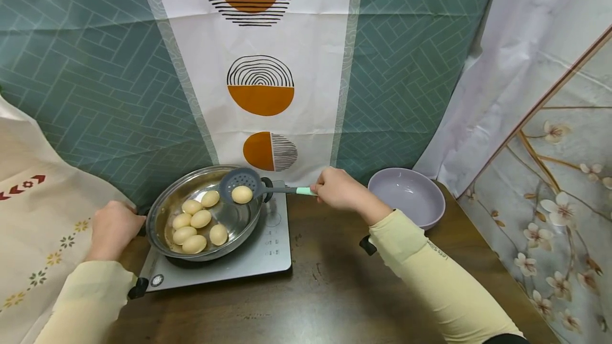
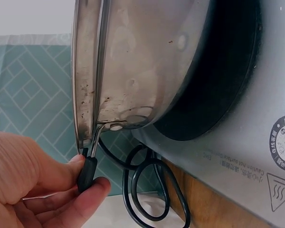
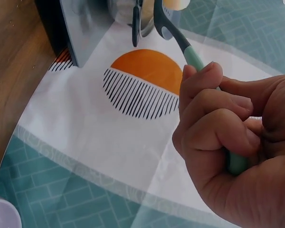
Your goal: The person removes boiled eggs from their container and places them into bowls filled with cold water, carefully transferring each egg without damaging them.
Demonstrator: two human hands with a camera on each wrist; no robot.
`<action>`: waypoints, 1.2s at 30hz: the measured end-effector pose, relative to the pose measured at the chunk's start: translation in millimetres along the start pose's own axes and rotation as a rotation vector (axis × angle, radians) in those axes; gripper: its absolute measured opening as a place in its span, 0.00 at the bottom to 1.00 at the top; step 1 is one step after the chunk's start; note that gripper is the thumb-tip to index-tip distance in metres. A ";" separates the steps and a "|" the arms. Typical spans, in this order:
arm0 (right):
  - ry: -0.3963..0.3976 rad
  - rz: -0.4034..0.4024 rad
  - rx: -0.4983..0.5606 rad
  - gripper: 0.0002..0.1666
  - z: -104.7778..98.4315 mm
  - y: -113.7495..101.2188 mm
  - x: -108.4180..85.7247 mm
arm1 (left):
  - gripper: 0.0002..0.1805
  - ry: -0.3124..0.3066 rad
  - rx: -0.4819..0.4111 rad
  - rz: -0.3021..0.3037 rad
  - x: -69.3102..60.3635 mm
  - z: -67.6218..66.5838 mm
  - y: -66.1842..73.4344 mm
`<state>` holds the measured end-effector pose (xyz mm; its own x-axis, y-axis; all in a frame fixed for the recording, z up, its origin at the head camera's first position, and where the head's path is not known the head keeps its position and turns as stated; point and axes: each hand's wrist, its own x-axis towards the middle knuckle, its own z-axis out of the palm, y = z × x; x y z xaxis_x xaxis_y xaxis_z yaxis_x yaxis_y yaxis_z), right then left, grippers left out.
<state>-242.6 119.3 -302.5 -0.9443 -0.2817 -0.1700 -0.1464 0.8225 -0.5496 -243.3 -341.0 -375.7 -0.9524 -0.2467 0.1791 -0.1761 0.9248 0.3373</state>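
Observation:
My left hand grips the black side handle of a steel pan, pinching it between thumb and fingers in the left wrist view. Several pale yellow, egg-shaped pieces lie in the pan, mostly on its left side. My right hand has its fingers curled round the green handle of a grey slotted ladle. One egg-shaped piece rests in the ladle, which is over the pan's right rim area.
The pan stands on a flat silver cooktop on a brown wooden table. A lilac bowl stands at the right, behind my right forearm. Patterned cloth hangs behind. A black cable loops beside the cooktop.

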 end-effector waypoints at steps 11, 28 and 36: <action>0.036 0.029 0.044 0.21 -14.8 25.9 -9.8 | 0.15 0.001 0.014 -0.003 1.8 0.0 -2.7; 0.126 0.069 0.101 0.19 -39.5 64.6 -39.3 | 0.20 -0.005 -0.003 -0.014 0.5 2.0 -3.6; 0.113 0.109 0.110 0.19 -52.7 89.1 -59.4 | 0.18 0.022 -0.009 0.012 2.0 3.4 -5.5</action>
<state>-215.1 235.4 -298.3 -0.9807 -0.1314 -0.1444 -0.0138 0.7845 -0.6200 -245.0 -345.7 -380.4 -0.9486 -0.2423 0.2038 -0.1625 0.9249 0.3437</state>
